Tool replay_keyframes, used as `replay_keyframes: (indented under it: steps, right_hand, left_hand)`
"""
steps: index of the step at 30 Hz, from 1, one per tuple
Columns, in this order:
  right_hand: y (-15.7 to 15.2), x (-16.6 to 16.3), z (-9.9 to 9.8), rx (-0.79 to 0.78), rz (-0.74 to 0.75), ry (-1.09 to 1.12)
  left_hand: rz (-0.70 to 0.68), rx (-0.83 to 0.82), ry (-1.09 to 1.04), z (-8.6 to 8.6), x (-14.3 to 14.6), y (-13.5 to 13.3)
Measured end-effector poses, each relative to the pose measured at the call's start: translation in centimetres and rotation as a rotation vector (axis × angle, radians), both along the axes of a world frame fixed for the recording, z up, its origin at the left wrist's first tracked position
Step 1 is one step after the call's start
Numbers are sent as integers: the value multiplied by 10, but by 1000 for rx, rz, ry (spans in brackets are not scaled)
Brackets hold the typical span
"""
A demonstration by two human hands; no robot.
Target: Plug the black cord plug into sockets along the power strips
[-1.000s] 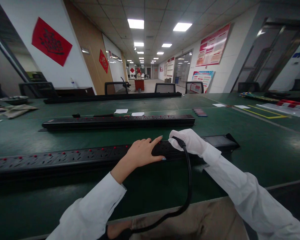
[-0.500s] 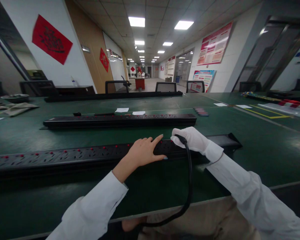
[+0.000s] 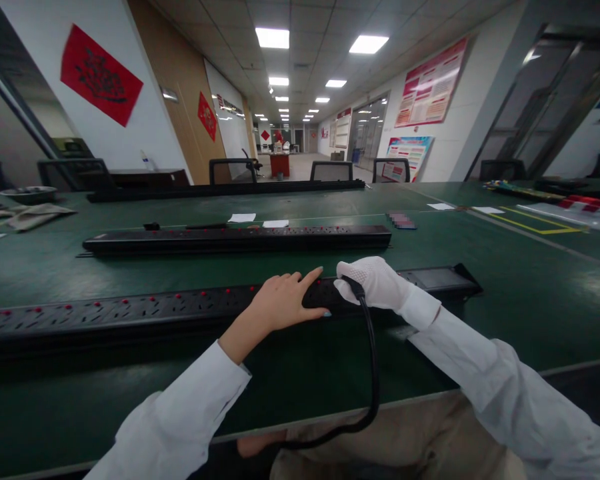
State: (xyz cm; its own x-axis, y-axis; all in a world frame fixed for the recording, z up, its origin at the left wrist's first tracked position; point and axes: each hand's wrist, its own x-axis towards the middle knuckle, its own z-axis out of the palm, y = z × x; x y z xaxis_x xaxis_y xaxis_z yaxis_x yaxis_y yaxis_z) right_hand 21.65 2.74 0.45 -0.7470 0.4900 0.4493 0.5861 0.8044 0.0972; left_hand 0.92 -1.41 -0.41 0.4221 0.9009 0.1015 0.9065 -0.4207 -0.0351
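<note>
A long black power strip [image 3: 150, 308] with a row of red dots and socket slots lies across the table in front of me. My left hand [image 3: 283, 301], bare, rests flat on it with thumb and forefinger spread apart. Just right of it, my right hand [image 3: 373, 285], in a white glove, grips the black plug [image 3: 353, 288] of a thick cable [image 3: 374, 360] down at the strip's top face. Whether the plug's pins are in a socket is hidden. The cable hangs in a loop over the table edge towards my lap.
A second power strip [image 3: 240, 241] lies parallel behind the first, and dark long bars [image 3: 225, 191] lie farther back. Small white papers [image 3: 276, 224] are between them. A pale cloth [image 3: 43, 216] is at far left, a yellow-taped outline [image 3: 540, 223] at right. Chairs [image 3: 331, 172] stand behind the table.
My right hand has shifted slightly left with the plug, which sits a little lower at the strip. My left hand keeps its place on the strip. The whole view has moved slightly.
</note>
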Motion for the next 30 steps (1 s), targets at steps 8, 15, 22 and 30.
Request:
replay_keyframes:
  steps: [8, 15, 22, 30]
  right_hand:
    - [0, 3, -5, 22, -44, 51]
    - [-2, 3, -3, 16, -58, 38]
    - [-3, 4, -3, 24, -73, 21]
    - [-2, 5, -4, 37, -65, 10]
  left_hand:
    - [-7, 7, 3, 0, 1, 0]
    - [2, -11, 19, 1, 2, -1]
    - [-8, 6, 23, 0, 0, -1]
    - [-26, 22, 35, -2, -1, 1]
